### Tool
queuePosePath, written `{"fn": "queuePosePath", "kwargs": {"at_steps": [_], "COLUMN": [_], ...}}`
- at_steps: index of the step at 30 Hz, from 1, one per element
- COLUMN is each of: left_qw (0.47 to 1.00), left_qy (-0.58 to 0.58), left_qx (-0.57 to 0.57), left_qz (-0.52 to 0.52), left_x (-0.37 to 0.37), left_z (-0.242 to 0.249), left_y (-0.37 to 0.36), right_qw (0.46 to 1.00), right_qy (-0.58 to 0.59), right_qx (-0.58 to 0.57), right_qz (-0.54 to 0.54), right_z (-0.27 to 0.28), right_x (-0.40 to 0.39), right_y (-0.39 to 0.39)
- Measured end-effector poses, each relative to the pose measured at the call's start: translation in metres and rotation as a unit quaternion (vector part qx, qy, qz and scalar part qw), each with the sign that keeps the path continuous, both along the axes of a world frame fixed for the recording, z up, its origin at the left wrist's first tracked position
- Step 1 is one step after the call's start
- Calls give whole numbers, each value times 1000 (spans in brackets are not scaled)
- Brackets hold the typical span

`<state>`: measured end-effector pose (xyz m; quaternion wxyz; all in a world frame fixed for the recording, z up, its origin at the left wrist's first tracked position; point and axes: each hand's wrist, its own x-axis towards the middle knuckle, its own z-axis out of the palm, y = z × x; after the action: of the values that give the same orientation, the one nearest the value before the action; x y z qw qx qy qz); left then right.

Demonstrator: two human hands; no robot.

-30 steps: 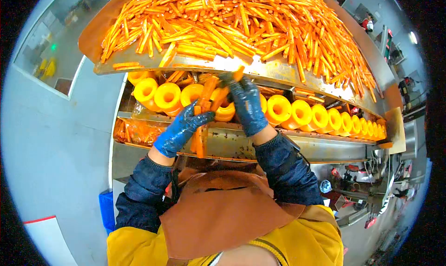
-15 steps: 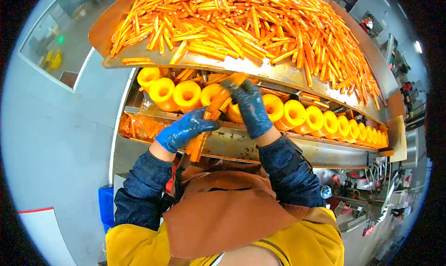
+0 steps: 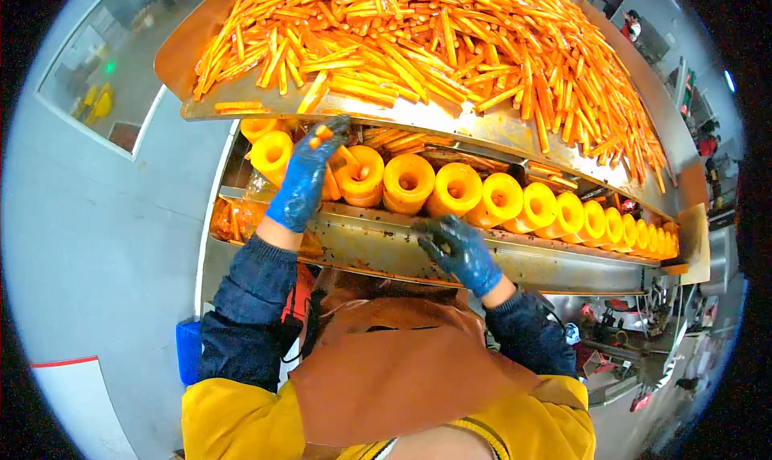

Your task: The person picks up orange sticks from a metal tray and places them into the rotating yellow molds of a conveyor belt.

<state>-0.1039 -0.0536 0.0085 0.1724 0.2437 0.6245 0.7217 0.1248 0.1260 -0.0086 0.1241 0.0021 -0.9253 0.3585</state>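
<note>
My left hand (image 3: 301, 183), in a blue glove, is raised over the left end of the row of yellow funnel cups. It is closed around a few glossy orange sticks (image 3: 347, 156), whose ends lean at the mouth of one yellow funnel cup (image 3: 359, 178); the glove hides part of them. My right hand (image 3: 465, 252), in a darker, greasy blue glove, hovers above the metal trough in front of the cups. Its fingers are apart and I see nothing in them. Closest to it is another yellow funnel cup (image 3: 455, 190).
A big heap of orange sticks (image 3: 418, 42) covers the sloped metal tray (image 3: 201, 110) behind the cups. The row of cups runs rightward along the metal trough (image 3: 378, 247). Orange bits in clear film (image 3: 233, 219) lie at the trough's left end. A blue bin (image 3: 188, 351) stands low left.
My left hand has moved up and left to a cup with orange sticks. My right hand has let go of the sticks and dropped down and right, opening.
</note>
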Motion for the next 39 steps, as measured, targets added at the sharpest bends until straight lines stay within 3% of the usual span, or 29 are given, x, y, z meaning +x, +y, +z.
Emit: {"fn": "queuePosePath", "kwargs": {"at_steps": [4, 6, 8, 12, 13, 16, 21, 24, 26, 28, 29, 30, 32, 34, 35, 36, 38, 39], "left_qw": [987, 988, 994, 992, 993, 996, 986, 997, 990, 992, 993, 988, 986, 939, 884, 884, 805, 805], "left_qy": [-53, -69, -87, -123, -109, -29, -4, 3, 6, -67, 30, 61, 84, 207, 305, 304, 346, 348], "left_qx": [101, 81, -34, -13, -38, -77, -139, 31, 91, -69, -109, -142, -136, -242, -319, -318, -479, -478], "left_qz": [112, 111, 64, -2, -9, -45, -95, 77, 103, 78, 19, 3, 56, 128, 156, 156, 49, 48], "left_x": [4, -6, -12, 1, 6, 0, 8, -16, -18, -23, -32, -21, -47, -80, -91, -106, -135, -144], "left_z": [30, 16, 0, 26, 38, 25, 17, 25, 31, 23, -2, 9, 3, 21, 33, 31, 23, 27], "left_y": [-17, -28, -35, -24, -20, -13, 1, -7, -10, -12, -12, -8, -7, -2, 3, 8, 17, 21], "right_qw": [999, 997, 992, 980, 985, 982, 982, 984, 983, 982, 982, 982, 978, 978, 978, 976, 972, 970], "right_qy": [16, -16, -66, -132, -87, -113, -102, -85, -94, -102, -100, -69, -37, -79, -79, -124, -165, -168], "right_qx": [45, 47, 71, 76, 75, 91, 118, 114, 95, 100, 99, 148, 194, 158, 158, 131, 105, 125], "right_qz": [-11, -64, -80, -129, -129, -119, -107, -111, -123, -124, -123, -93, -66, -110, -110, -119, -129, -122], "right_z": [-52, -81, -105, -118, -124, -133, -138, -140, -135, -134, -138, -142, -149, -150, -143, -130, -124, -125], "right_x": [49, 67, 83, 106, 109, 119, 123, 122, 121, 119, 120, 121, 122, 124, 123, 120, 117, 117], "right_y": [30, 51, 67, 78, 81, 87, 89, 87, 85, 85, 87, 90, 91, 88, 86, 83, 84, 84]}}
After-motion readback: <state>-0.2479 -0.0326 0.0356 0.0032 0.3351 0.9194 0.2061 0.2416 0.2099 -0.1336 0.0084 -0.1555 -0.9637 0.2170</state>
